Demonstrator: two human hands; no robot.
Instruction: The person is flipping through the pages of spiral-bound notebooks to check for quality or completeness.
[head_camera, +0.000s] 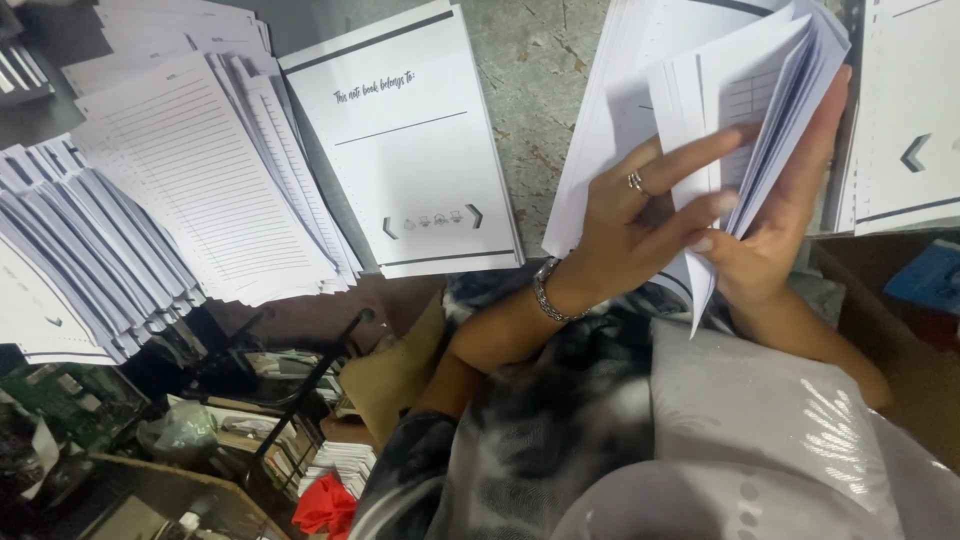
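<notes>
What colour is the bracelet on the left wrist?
Silver, metallic; the bracelet shows best in the head view, just below the left hand.

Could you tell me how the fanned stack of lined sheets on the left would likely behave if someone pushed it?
The lined sheets would probably slide apart, since they already lie fanned and loose. They look thin, so likely floppy and light. Their edge overhangs the table, so some might slip off.

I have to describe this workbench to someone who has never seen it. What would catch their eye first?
First, the two hands at right: the left hand, with a ring and bracelet, and the right hand leaf through a bundle of white printed sheets. Next, a white title page lies flat at top centre on the grey table. Fanned piles of lined pages fill the left side.
</notes>
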